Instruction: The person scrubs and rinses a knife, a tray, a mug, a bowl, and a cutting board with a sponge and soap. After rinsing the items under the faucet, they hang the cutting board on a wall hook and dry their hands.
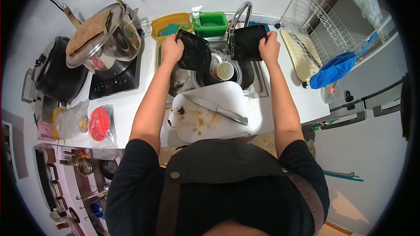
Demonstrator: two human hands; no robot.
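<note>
While the left hand (173,50) pinches the outer edge of a black, flat, round-cornered tray (194,51), the right hand (270,48) grips the outer edge of another black, squarish tray (247,43). These 2 are held over the stainless-steel sink (262,80), 1 on each side of the curved chrome faucet's spout (228,39). Between and below them sits a round white cup (225,71). At the sink's near edge, a large white cutting board (197,134) bears brown smears and a long-bladed knife (218,110).
</note>
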